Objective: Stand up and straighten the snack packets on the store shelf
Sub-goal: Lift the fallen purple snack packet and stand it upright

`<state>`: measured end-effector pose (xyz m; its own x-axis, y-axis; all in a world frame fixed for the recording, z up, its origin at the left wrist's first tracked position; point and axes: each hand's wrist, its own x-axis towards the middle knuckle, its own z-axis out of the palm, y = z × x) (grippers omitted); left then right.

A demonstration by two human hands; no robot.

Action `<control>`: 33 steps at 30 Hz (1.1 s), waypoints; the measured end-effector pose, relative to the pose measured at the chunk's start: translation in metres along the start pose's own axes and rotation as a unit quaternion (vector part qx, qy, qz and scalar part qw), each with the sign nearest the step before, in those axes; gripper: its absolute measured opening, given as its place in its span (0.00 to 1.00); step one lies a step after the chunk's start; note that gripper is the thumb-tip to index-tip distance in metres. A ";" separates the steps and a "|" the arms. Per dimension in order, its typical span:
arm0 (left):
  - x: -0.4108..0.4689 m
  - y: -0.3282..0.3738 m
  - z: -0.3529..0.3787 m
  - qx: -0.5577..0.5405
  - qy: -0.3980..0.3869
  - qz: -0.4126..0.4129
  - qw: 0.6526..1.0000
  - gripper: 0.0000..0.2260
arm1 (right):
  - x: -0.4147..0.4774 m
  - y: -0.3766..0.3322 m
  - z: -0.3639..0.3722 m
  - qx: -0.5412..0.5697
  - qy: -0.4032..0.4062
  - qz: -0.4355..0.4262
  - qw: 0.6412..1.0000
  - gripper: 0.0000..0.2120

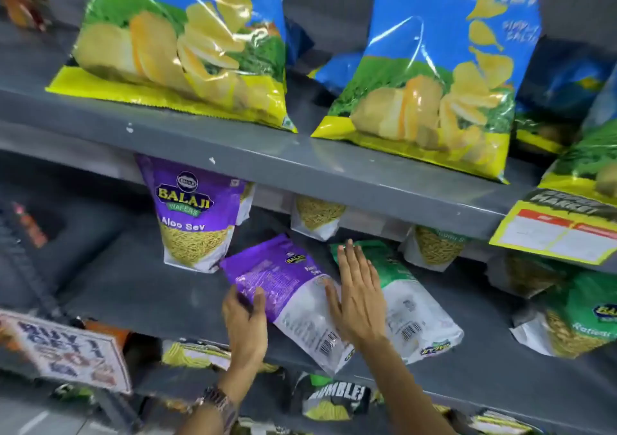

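Shelving, grey metal, three tiers in view.

Upper shelf: two large blue, green and yellow crisp bags, left bag and right bag, both leaning back with the bottom seams over the front edge. More blue bags behind the right one.

Middle shelf:
- Upright purple packet, marked "Balaji Wafers Aloo Sev", standing at the left, face forward.
- Fallen purple packet, lying flat on its face, back label and barcode up, top end pointing into the shelf, white bottom end at the front edge.
- Fallen green packet, lying flat just beside the purple one on its right, back up, barcode visible.
- Green packet at far right, tilted, face forward.
- Further packets at the rear, partly hidden under the upper shelf.

Left hand: fingers curled around the left edge of the fallen purple packet, thumb on top, gripping it. Watch on the wrist.

Right hand: flat and fully open, fingers straight and together, laid at the seam between the two fallen packets, touching both; grips nothing.

Yellow price tag hangs at the upper shelf's right edge. White offer sign at lower left.
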<state>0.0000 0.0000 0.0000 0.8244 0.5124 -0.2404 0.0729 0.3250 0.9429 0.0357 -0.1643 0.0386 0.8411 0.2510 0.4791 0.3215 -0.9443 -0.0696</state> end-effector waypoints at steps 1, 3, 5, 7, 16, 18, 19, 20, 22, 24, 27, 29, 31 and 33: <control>0.008 -0.006 0.004 -0.029 0.020 -0.028 0.999 0.11 | 0.006 0.006 0.010 0.012 -0.041 0.029 0.999 0.30; 0.015 -0.009 0.012 -0.050 0.040 -0.132 0.989 0.11 | 0.018 0.018 0.026 0.044 -0.149 0.101 0.983 0.32; 0.016 -0.015 0.018 -0.064 0.011 -0.228 0.972 0.14 | 0.031 0.029 0.038 0.152 -0.280 0.206 0.925 0.31; 0.014 -0.016 0.020 -0.055 -0.024 -0.252 0.966 0.15 | 0.038 0.036 0.050 0.270 -0.351 0.285 0.850 0.30; 0.007 -0.008 0.012 -0.012 -0.082 -0.144 0.986 0.21 | 0.033 0.058 0.027 0.413 -0.340 0.303 0.789 0.21; 0.010 0.004 0.016 0.025 -0.112 -0.077 0.990 0.18 | 0.032 0.060 0.014 0.457 -0.319 0.286 0.779 0.18; 0.014 0.011 0.018 0.038 -0.127 -0.044 0.990 0.18 | 0.033 0.060 0.008 0.474 -0.304 0.279 0.778 0.16; 0.020 0.019 0.021 0.046 -0.135 -0.014 0.990 0.19 | 0.036 0.059 0.002 0.491 -0.285 0.273 0.777 0.15; 0.034 0.033 0.027 0.062 -0.142 0.045 0.987 0.24 | 0.045 0.054 -0.001 0.498 -0.225 0.273 0.792 0.19; 0.049 0.044 0.035 0.079 -0.151 0.118 0.978 0.23 | 0.053 0.047 0.003 0.489 -0.143 0.284 0.812 0.19; 0.073 0.055 0.044 0.126 -0.180 0.200 0.955 0.24 | 0.058 0.039 0.017 0.527 -0.063 0.290 0.796 0.21; 0.087 0.057 0.046 0.161 -0.209 0.229 0.937 0.27 | 0.057 0.037 0.027 0.531 -0.035 0.301 0.792 0.22; 0.098 0.053 0.048 0.178 -0.225 0.236 0.928 0.33 | 0.056 0.038 0.036 0.531 -0.020 0.308 0.789 0.22; 0.104 0.048 0.046 0.183 -0.221 0.241 0.927 0.36 | 0.057 0.040 0.037 0.552 -0.024 0.304 0.776 0.22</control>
<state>0.1153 0.0320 0.0306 0.9543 0.1252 0.2714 -0.2454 -0.1904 0.9505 0.1122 -0.1800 0.0309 0.9902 -0.1361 0.0325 0.0131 -0.1410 -0.9899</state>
